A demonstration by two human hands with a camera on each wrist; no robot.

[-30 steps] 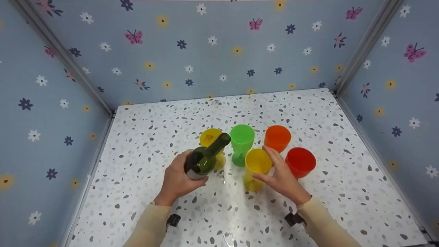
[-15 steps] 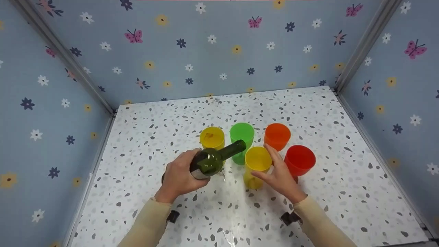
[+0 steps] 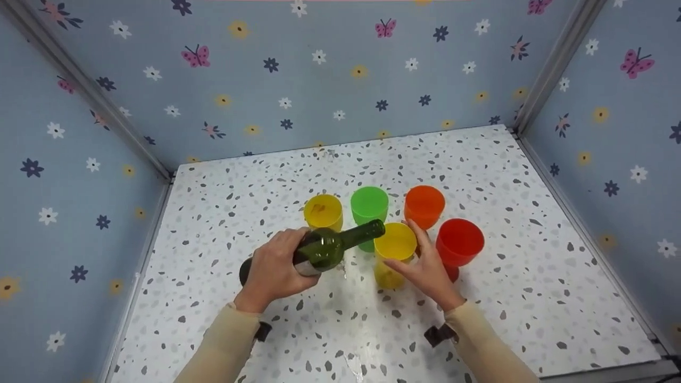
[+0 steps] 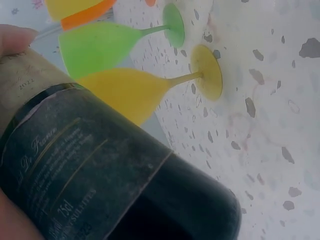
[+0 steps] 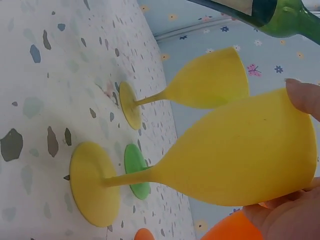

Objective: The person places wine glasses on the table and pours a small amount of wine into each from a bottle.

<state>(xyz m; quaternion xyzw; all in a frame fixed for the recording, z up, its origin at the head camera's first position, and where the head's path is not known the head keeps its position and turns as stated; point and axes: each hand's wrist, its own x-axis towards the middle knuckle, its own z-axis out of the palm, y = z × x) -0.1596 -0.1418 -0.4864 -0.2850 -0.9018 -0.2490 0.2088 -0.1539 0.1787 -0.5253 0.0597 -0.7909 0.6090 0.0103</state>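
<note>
My left hand (image 3: 274, 268) grips a dark green wine bottle (image 3: 322, 249) around its body. The bottle leans over nearly level, and its mouth is at the left rim of the nearer yellow plastic goblet (image 3: 393, 242). In the left wrist view the bottle's printed label (image 4: 65, 170) faces the camera. My right hand (image 3: 428, 274) holds that goblet by its bowl, thumb on the near side and fingers on the far side. Seen from the right wrist, the goblet's foot (image 5: 95, 185) is on the table and the bottle's shoulder (image 5: 285, 20) is above the other yellow goblet (image 5: 210, 80).
Behind the bottle stands the second yellow goblet, with a brownish patch inside. A green goblet (image 3: 368, 202) and an orange goblet (image 3: 424, 205) stand farther back, a red goblet (image 3: 460, 242) to the right. Patterned walls (image 3: 340, 74) enclose the speckled white table (image 3: 245, 202).
My left hand has tipped the bottle from leaning upward to nearly level, and its mouth has moved right to the held goblet's rim. The right hand keeps its hold there.
</note>
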